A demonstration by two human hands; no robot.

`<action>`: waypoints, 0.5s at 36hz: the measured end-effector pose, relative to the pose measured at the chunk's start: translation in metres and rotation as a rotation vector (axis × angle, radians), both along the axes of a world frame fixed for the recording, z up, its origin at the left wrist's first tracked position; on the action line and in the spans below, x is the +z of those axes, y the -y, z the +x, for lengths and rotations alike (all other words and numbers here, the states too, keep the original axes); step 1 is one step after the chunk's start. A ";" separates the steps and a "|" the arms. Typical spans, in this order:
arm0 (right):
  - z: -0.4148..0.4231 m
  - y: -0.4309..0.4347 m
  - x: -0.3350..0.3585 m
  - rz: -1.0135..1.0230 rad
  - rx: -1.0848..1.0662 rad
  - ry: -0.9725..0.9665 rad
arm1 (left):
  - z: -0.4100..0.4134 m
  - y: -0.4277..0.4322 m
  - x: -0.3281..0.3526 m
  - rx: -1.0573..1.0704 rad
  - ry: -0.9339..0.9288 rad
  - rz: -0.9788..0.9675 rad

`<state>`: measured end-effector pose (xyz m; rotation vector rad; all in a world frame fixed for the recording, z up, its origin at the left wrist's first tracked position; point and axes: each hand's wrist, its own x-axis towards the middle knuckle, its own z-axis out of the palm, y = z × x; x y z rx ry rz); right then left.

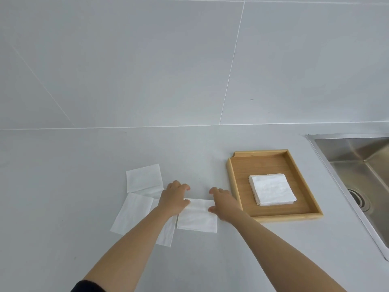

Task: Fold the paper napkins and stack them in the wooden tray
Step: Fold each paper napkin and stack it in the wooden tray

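A white paper napkin [197, 218] lies on the grey counter between my hands. My left hand [173, 199] rests on its left edge, thumb against the paper. My right hand [224, 204] presses on its right edge, thumb on the paper and fingers spread. To the right stands the wooden tray [235, 186] with a stack of folded napkins [271, 189] in its middle. Loose unfolded napkins lie at the left: one farther back [144, 178], one nearer [132, 213], and one [166, 234] partly under my left forearm.
A steel sink [357, 165] with a drain is set into the counter at the far right, close to the tray. A tiled grey wall rises behind the counter [63, 165].
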<state>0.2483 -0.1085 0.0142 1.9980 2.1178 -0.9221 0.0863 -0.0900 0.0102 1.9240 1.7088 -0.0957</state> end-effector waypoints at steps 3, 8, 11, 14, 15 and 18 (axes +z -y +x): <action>-0.004 0.004 -0.008 -0.010 -0.006 0.022 | 0.001 0.002 -0.006 -0.026 -0.087 -0.021; 0.002 -0.007 -0.002 -0.021 -0.013 0.010 | 0.009 -0.006 -0.001 0.010 -0.147 -0.024; 0.002 -0.009 -0.004 -0.052 -0.019 0.011 | 0.006 -0.006 -0.002 -0.001 -0.172 -0.039; 0.004 -0.009 -0.005 -0.070 -0.037 -0.002 | 0.004 -0.004 -0.003 0.001 -0.146 -0.051; 0.005 -0.009 -0.005 -0.081 -0.049 -0.026 | 0.002 -0.004 -0.003 0.005 -0.127 -0.046; 0.006 -0.011 -0.002 -0.104 -0.106 -0.139 | -0.002 -0.003 0.000 0.076 -0.016 -0.074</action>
